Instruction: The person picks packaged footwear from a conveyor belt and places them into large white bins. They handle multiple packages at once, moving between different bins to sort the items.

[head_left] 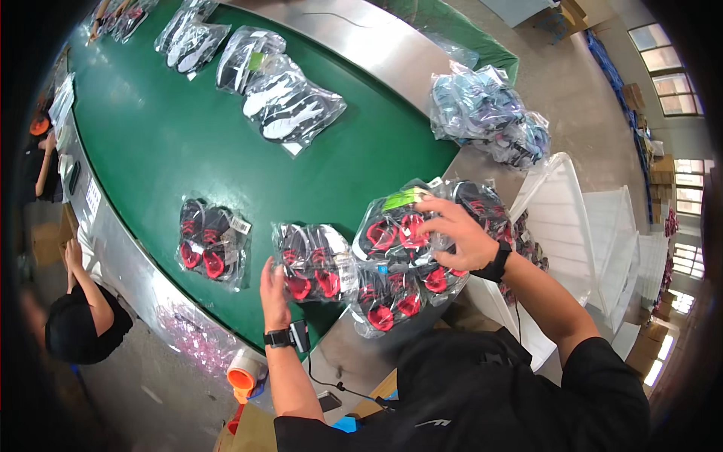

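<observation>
My left hand (275, 295), fingers stretched out, rests against the left edge of a clear bag of black-and-red shoes (311, 260). Above another bagged pair of black-and-red shoes (382, 230) is my right hand (461, 235), fingers apart, close to a bright green patch on the plastic. Whether its fingertips touch the bag I cannot tell. More bagged black-and-red shoes (384, 300) lie just below, at the end of the green belt. Others (482, 203) are partly hidden behind my right hand and wrist. One separate bagged pair (208, 239) lies on the belt to the left.
Bagged black-and-white shoes (286, 107) lie farther up the green belt (158, 151). Bagged blue shoes (486, 109) are piled on the metal edge at right, near white bins (557, 226). An orange tape roll (242, 377) hangs at the near left edge. A co-worker (86, 320) is at left.
</observation>
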Demonstrator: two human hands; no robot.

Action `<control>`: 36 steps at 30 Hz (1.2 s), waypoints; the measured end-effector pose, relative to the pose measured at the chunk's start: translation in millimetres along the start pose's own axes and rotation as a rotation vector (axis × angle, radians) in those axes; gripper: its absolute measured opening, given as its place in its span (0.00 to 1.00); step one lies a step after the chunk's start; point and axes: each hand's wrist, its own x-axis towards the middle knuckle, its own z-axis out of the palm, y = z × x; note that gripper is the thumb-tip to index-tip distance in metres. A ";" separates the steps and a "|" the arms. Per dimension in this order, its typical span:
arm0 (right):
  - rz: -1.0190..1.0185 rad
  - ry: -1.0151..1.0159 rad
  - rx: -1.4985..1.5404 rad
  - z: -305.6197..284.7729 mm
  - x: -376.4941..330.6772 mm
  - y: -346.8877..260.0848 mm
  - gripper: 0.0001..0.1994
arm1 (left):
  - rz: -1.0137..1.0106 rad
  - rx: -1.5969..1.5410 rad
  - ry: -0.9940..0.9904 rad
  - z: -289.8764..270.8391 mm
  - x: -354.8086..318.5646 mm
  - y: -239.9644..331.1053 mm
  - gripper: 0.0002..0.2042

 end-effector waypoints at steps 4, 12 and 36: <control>0.390 0.268 0.011 20.5 -18.6 2.9 0.30 | 0.062 0.192 -0.100 18.5 -2.0 5.1 0.36; 0.733 0.150 -0.112 58.9 -38.1 -5.8 0.47 | 0.014 0.260 -0.112 35.7 -8.1 19.9 0.33; 0.453 0.579 0.266 90.9 50.9 -30.8 0.52 | -0.017 0.176 -0.125 39.0 14.1 48.4 0.29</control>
